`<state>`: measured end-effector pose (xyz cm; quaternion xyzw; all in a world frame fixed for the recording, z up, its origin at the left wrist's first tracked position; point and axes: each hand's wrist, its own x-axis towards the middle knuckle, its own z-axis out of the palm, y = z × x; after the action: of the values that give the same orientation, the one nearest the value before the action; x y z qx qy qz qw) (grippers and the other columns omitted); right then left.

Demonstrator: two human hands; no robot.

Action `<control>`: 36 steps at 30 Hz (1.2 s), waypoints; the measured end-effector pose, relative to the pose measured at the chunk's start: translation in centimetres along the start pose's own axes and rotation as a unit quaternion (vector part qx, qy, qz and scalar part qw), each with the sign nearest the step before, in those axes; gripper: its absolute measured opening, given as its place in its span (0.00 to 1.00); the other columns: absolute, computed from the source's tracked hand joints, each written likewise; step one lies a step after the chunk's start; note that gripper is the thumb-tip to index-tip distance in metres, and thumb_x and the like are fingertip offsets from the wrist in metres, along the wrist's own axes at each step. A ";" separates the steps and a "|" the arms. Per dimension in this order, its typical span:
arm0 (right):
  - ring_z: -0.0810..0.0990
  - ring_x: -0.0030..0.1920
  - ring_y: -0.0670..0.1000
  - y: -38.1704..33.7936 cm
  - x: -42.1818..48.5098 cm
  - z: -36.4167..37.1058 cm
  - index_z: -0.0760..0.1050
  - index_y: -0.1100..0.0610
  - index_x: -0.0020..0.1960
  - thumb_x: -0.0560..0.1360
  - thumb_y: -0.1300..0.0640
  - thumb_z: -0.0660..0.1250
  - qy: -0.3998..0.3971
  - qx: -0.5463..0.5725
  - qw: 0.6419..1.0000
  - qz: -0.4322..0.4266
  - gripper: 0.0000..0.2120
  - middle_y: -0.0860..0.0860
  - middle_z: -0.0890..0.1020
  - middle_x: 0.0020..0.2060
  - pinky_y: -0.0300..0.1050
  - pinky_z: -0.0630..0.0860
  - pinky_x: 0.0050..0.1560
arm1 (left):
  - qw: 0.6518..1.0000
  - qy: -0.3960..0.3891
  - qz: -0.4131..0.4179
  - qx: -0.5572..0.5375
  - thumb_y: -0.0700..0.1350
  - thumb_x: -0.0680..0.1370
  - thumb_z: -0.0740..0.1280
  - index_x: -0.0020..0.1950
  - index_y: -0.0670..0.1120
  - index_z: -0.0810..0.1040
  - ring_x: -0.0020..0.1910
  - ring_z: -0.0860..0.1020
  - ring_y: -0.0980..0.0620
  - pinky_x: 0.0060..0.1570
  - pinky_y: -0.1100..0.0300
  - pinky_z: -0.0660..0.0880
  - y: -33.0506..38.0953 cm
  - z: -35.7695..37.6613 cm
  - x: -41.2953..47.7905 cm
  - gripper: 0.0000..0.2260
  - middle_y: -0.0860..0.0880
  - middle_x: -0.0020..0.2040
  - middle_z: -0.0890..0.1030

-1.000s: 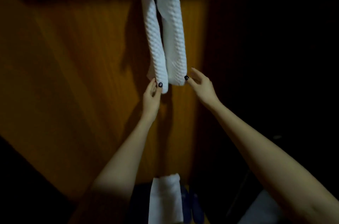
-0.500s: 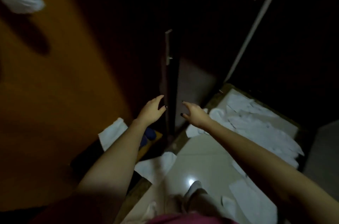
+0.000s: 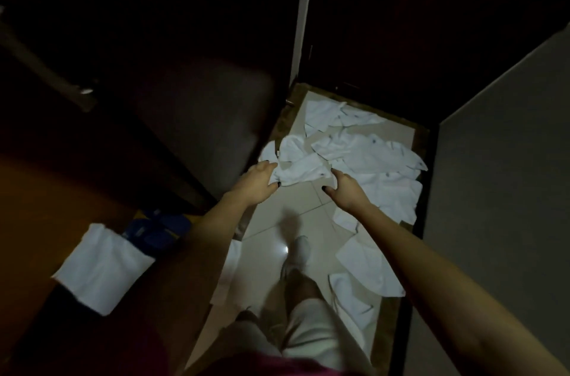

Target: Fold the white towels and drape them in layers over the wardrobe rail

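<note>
white towels (image 3: pixel 364 156) line floor's (image 3: pixel 303 206) right edge; centre tiles bare

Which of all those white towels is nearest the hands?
The crumpled towel lying between the left hand and right hand, at their fingertips; the other towels lie farther away.

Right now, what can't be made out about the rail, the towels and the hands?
- Wardrobe rail: outside the head view, which looks down at the floor.
- Left hand and right hand: contact with the crumpled towel unclear; dim and blurred.
- Towels on the floor: count unclear; they overlap.
- Blue things beside the folded towel: too dark to name.
</note>
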<state>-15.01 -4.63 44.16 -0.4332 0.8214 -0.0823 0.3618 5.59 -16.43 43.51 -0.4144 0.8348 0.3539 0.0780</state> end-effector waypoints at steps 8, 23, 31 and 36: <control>0.67 0.71 0.60 6.6 16.5 1.0 0.61 0.64 0.75 0.79 0.56 0.65 0.000 0.019 1.000 0.013 0.28 0.61 0.69 0.71 0.47 0.63 0.68 | 1.000 0.017 -0.017 0.019 0.46 0.80 0.65 0.75 0.41 0.65 0.70 0.67 0.41 0.68 0.55 0.59 -3.6 5.9 16.2 0.24 0.39 0.72 0.67; 0.69 0.71 0.57 25.6 50.9 24.4 0.69 0.60 0.72 0.80 0.58 0.64 0.013 0.034 0.999 -0.027 0.21 0.58 0.72 0.70 0.46 0.63 0.68 | 0.998 -0.046 0.045 0.004 0.51 0.78 0.68 0.68 0.45 0.73 0.66 0.72 0.43 0.63 0.47 0.70 -24.2 33.9 48.5 0.21 0.45 0.70 0.71; 0.68 0.70 0.60 30.3 63.8 34.4 0.68 0.52 0.73 0.73 0.43 0.71 -0.055 -0.098 0.989 -0.095 0.32 0.56 0.71 0.69 0.55 0.67 0.67 | 0.980 -0.156 0.066 0.107 0.55 0.75 0.71 0.69 0.45 0.72 0.71 0.64 0.43 0.69 0.54 0.60 -32.4 43.7 58.2 0.26 0.44 0.72 0.67; 0.68 0.63 0.63 30.6 64.7 37.6 0.74 0.52 0.68 0.74 0.51 0.71 0.026 -0.155 0.981 -0.112 0.23 0.59 0.72 0.61 0.57 0.71 0.57 | 0.992 -0.117 0.035 -0.028 0.46 0.72 0.75 0.53 0.38 0.79 0.57 0.73 0.42 0.55 0.58 0.67 -34.5 44.1 59.2 0.16 0.41 0.59 0.75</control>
<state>-33.41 -29.10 -30.62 -0.5705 0.7800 -0.0054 0.2570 -13.95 -39.18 -32.25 -0.3431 0.8237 0.4256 0.1508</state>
